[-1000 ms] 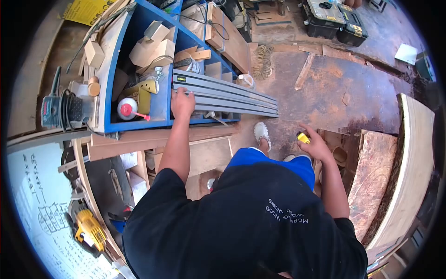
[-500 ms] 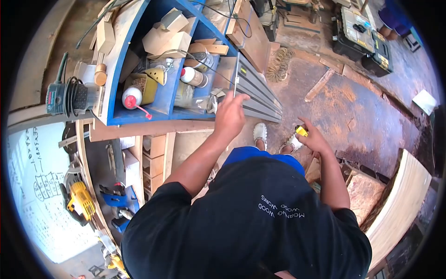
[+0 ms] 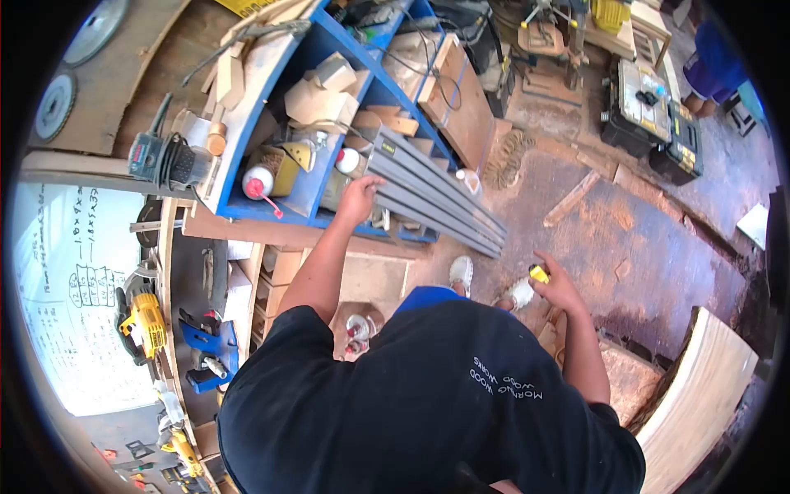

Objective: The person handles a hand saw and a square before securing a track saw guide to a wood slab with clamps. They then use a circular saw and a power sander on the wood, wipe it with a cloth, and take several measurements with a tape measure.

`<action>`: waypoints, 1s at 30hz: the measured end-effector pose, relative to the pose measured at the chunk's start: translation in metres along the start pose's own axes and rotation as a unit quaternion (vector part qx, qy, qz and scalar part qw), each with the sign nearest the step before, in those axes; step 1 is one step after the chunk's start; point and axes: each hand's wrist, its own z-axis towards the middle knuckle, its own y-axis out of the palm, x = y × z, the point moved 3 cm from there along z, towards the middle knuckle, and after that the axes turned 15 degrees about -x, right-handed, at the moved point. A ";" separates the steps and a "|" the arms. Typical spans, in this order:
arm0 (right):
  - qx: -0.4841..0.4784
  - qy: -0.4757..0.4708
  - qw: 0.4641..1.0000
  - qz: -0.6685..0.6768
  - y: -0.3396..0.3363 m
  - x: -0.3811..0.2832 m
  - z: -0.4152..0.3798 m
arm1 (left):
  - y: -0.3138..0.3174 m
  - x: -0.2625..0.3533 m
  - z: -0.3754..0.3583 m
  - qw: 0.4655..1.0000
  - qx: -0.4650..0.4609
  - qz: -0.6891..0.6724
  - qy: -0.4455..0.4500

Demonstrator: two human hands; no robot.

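Observation:
My left hand [image 3: 359,199] is closed on the near left edge of a long grey ribbed panel [image 3: 436,193], which looks like several bars side by side. The panel leans at a slant against the front of a blue shelf unit [image 3: 304,202], its lower end near my feet. In my right hand [image 3: 561,284], held out over the floor, is a small yellow and black tape measure [image 3: 539,273]. Part of the tape measure is hidden by my fingers.
Wood offcuts [image 3: 325,103] and a white bottle with a red nozzle [image 3: 258,183] fill the shelf. A corded power tool [image 3: 156,156] sits at left. Black toolboxes [image 3: 638,111] stand at upper right. A wood strip [image 3: 572,198] lies on the floor; a thick slab [image 3: 699,403] stands at right.
My left hand has moved left with the upper end of the grey panel, which now overlaps the shelf's right-hand compartments. My right hand still holds the tape measure. The view has shifted slightly.

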 end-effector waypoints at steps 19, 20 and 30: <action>-0.057 0.014 0.993 -0.105 0.007 -0.062 0.028 | -0.005 -0.056 -0.018 0.970 0.132 0.112 -0.169; -0.063 0.017 0.991 -0.113 0.007 -0.065 0.034 | -0.003 -0.062 -0.016 0.970 0.114 0.100 -0.190; -0.042 -0.001 0.982 -0.185 0.022 -0.088 0.066 | 0.000 -0.048 -0.027 0.972 0.100 0.074 -0.201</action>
